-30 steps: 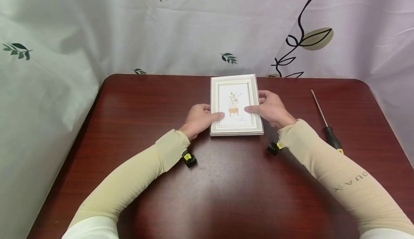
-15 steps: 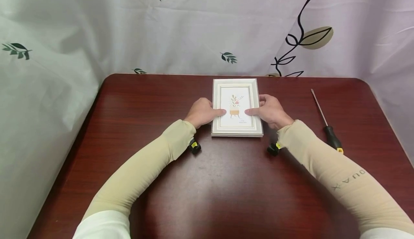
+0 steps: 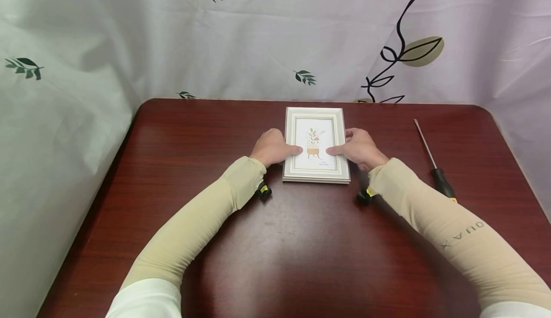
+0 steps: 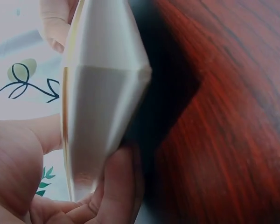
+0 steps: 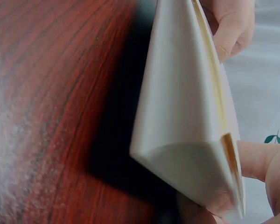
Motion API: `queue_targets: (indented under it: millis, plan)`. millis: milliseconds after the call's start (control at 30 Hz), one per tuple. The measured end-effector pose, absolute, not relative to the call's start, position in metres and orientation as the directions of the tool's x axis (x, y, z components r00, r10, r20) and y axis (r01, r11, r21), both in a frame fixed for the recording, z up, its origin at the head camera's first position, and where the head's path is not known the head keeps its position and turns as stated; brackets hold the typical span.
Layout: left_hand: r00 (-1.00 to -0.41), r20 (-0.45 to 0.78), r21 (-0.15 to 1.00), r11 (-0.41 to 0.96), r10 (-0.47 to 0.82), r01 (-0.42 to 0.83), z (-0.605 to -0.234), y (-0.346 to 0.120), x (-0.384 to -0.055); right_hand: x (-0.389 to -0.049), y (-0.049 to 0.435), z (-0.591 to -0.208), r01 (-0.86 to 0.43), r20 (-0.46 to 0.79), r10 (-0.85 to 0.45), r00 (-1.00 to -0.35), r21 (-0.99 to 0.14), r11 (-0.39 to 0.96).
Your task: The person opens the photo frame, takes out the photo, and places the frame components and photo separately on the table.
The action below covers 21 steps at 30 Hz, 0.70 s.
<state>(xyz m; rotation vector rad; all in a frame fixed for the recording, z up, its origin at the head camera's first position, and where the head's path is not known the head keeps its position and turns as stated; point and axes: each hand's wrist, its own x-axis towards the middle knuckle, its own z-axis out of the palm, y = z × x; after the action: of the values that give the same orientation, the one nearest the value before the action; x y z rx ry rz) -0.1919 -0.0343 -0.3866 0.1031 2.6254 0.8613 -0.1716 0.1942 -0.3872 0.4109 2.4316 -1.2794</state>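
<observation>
Both hands hold a white picture frame (image 3: 316,174) from its two sides, its front with a potted-plant print facing up. My left hand (image 3: 273,148) grips the left side, thumb over the front and fingers curled round the edge. On the opposite side my right hand (image 3: 361,148) does the same, its thumb lying on the front near the print. In the left wrist view the thick side of the frame (image 4: 98,107) shows, with fingers under it and a dark shadow on the table beside it. The right wrist view shows the frame's other corner (image 5: 177,112) above a similar shadow.
A screwdriver (image 3: 440,179) with a black handle lies on the right of the dark red wooden table (image 3: 193,136), beyond the right forearm. Behind the table's far edge hangs a pale curtain (image 3: 258,36) with leaf prints.
The picture frame has come down slightly toward the near side and lies flatter and straighter. My left hand has shifted right and its thumb sits a little higher; the right hand has barely moved.
</observation>
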Motion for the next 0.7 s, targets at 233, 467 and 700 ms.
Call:
queue_targets:
  millis: [233,467,700]
  plan:
    - [-0.935,-0.300,0.554,0.833,0.190,-0.008,-0.3845,-0.0302,-0.1906,-0.1720,0.1920,-0.3866,0.404,-0.428,0.111,-0.897,-0.691,0.600]
    - [-0.945,-0.266,0.520,0.854,0.188,0.023,-0.3855,-0.0290,-0.1918,-0.1726,0.1904,-0.3908,0.359,-0.376,0.113,-0.920,-0.691,0.627]
    - [-0.944,-0.265,0.527,0.849,0.196,0.028,-0.3860,-0.0304,-0.1931,-0.1728,0.1887,-0.3906,0.341,-0.353,0.121,-0.928,-0.669,0.660]
